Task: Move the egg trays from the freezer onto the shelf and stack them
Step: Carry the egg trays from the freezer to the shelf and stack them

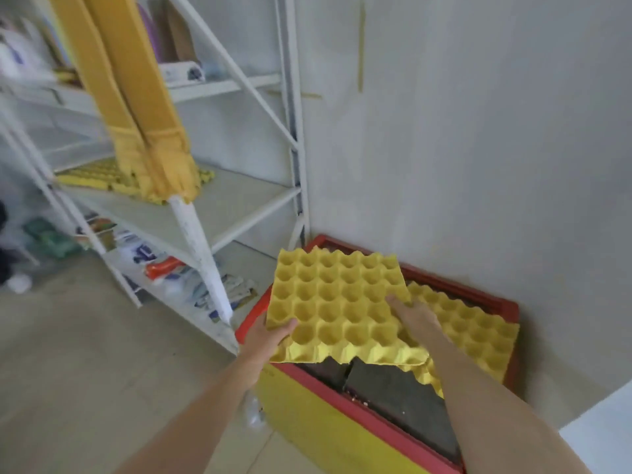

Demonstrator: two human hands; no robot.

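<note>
- Head view: the left hand (270, 333) pinches the near-left corner of a yellow egg tray (337, 302), thumb on top, grip closed on it.
- Right hand (415, 314) lies flat on the tray's right edge; whether its fingers curl under cannot be told.
- Tray hovers above the freezer (342, 422); another tray (472, 330) rests inside.
- Carry it level, then seat its cups squarely into the stack (99, 172) on the shelf (239, 200).

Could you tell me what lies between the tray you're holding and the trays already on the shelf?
In the head view, the shelf's white corner post stands between the held tray and the shelf trays.
</note>
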